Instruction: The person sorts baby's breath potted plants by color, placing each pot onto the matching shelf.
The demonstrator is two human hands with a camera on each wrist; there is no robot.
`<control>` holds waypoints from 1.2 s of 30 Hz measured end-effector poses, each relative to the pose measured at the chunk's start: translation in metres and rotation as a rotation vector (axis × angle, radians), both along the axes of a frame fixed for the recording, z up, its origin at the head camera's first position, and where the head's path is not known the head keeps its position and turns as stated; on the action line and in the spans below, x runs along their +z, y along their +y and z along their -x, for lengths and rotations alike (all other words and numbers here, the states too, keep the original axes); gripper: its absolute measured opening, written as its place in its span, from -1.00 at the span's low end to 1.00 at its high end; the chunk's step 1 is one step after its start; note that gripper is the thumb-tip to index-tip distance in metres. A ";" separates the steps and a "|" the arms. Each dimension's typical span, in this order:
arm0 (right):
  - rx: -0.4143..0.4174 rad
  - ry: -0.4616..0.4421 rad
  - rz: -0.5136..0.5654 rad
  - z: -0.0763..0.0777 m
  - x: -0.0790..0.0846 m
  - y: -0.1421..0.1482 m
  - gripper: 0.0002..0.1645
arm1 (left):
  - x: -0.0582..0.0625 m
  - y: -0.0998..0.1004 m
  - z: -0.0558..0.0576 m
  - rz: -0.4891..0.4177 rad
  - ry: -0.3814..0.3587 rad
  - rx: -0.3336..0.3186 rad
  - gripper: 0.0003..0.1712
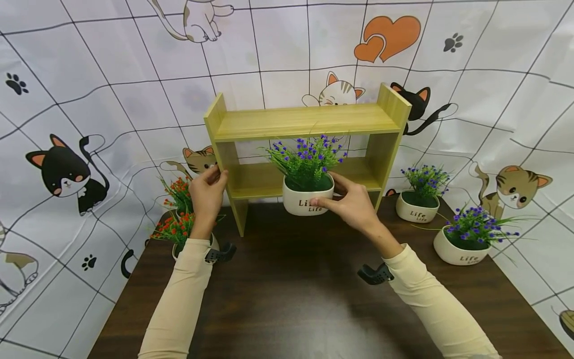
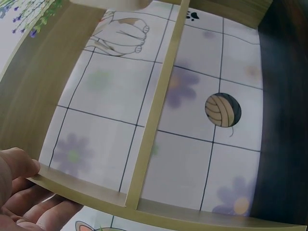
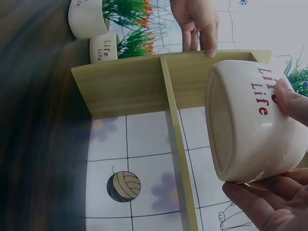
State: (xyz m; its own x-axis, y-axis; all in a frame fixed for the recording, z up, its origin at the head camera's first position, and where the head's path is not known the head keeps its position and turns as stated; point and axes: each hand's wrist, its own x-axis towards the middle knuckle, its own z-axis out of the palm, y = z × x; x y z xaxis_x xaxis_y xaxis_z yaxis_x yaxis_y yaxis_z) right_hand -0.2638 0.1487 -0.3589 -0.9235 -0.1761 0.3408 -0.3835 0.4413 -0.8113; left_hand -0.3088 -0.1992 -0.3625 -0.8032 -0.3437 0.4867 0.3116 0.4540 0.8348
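Observation:
My right hand (image 1: 354, 204) holds a white oval flowerpot (image 1: 296, 202) with purple flowers and green leaves, in front of the wooden shelf's (image 1: 309, 121) opening. Its thumb presses the lettered front, and the other fingers go round the side and underneath. In the right wrist view the pot (image 3: 240, 139) shows its bare base, raised off the table. My left hand (image 1: 207, 197) grips the front edge of the shelf's left side panel. The left wrist view has the thumb inside the panel (image 2: 91, 198) and the fingers (image 2: 45, 207) outside it.
Two red-flowered pots stand left of the shelf, one (image 1: 179, 192) behind the other (image 1: 176, 229), partly hidden by my left arm. On the right are two purple-flowered pots, one farther back (image 1: 417, 212) and one nearer (image 1: 462, 254). The shelf stands on a dark table (image 1: 278, 299) before a cat-printed wall covering (image 1: 134, 99).

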 end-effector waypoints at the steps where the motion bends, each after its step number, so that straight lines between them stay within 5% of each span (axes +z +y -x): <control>1: 0.008 0.001 0.005 0.001 0.000 -0.002 0.10 | 0.000 0.000 0.000 0.003 0.001 0.002 -0.61; 36: 0.114 -0.031 0.086 0.044 0.005 -0.079 0.06 | -0.002 0.001 -0.001 0.011 -0.004 -0.009 -0.62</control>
